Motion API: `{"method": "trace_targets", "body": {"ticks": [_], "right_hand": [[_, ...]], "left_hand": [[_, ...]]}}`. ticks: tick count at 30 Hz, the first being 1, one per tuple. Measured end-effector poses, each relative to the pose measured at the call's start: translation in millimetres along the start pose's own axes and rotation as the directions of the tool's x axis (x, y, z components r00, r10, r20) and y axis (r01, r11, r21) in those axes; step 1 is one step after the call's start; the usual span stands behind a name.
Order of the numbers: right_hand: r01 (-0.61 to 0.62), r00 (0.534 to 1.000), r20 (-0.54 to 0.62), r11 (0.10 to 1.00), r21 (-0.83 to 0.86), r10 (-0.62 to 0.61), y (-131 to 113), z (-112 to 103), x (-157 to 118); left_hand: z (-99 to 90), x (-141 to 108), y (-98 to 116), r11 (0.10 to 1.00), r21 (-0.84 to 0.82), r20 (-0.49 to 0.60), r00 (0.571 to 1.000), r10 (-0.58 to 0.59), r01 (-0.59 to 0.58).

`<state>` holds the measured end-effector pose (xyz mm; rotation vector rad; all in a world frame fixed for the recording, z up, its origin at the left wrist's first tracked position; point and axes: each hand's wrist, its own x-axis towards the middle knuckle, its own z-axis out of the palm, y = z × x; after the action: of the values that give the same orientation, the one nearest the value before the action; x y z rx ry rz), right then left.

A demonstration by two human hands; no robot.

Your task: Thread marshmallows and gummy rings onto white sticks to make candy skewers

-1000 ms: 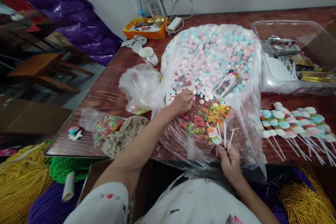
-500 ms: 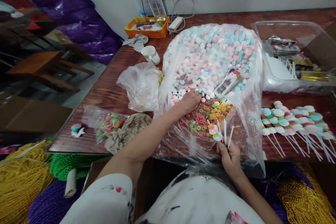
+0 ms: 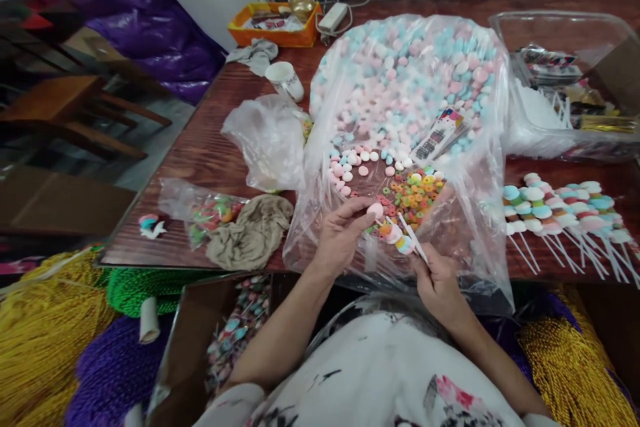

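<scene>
Between the fingertips of my left hand (image 3: 340, 237) is a pink round marshmallow (image 3: 375, 211), held at the tip of a white stick. My right hand (image 3: 436, 272) is closed around several white sticks (image 3: 413, 237). One of them carries threaded marshmallows and cereal rings (image 3: 395, 237). Beyond my hands, loose colored cereal rings (image 3: 420, 197) lie on the clear plastic bag (image 3: 465, 233). Pink, white and blue marshmallows (image 3: 400, 107) fill its far part, and a stack of printed labels (image 3: 440, 135) rests on top.
Finished marshmallow skewers (image 3: 560, 213) lie at the right, below a clear plastic bin (image 3: 540, 140). On the left are a crumpled cloth (image 3: 250, 232), a bag of cereal rings (image 3: 213, 217), a white cup (image 3: 285, 80) and an orange tray (image 3: 275, 37). A box of wrapped sweets (image 3: 170, 353) stands below the table edge.
My left hand has come back from the marshmallow pile with a pink marshmallow, meeting the stick held by my right hand. The sticks have tilted leftward.
</scene>
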<state>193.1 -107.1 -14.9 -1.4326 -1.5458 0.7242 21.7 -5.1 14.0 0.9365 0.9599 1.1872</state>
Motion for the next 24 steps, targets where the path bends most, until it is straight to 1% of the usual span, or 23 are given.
{"method": "trace_targets", "body": {"ticks": [3, 6, 11, 20, 24], "right_hand": [[-0.011, 1.000, 0.004, 1.000, -0.002, 0.011, 1, 2, -5], [-0.024, 1.000, 0.005, 1.000, -0.005, 0.024, 3, 2, -11], [-0.027, 1.000, 0.009, 1.000, 0.015, 0.027, 3, 3, -18], [-0.013, 1.000, 0.013, 1.000, -0.014, 0.013, 4, 5, -18], [-0.023, 1.000, 0.020, 1.000, -0.015, 0.023, 4, 6, -18]], "left_hand": [[-2.1, -8, -6, 0.996, 0.020, -0.030, 0.996, 0.082, -0.081], [-5.0, -11, -11, 0.991, 0.029, -0.048, 0.990, 0.133, -0.132], [-8.0, -13, -16, 0.987, 0.033, -0.083, 0.984, 0.157, -0.155], [-11.5, -15, -21, 0.978, 0.022, -0.110, 0.972, 0.208, -0.207], [-13.8, -14, -24, 0.969, 0.069, -0.103, 0.964, 0.244, -0.238]]}}
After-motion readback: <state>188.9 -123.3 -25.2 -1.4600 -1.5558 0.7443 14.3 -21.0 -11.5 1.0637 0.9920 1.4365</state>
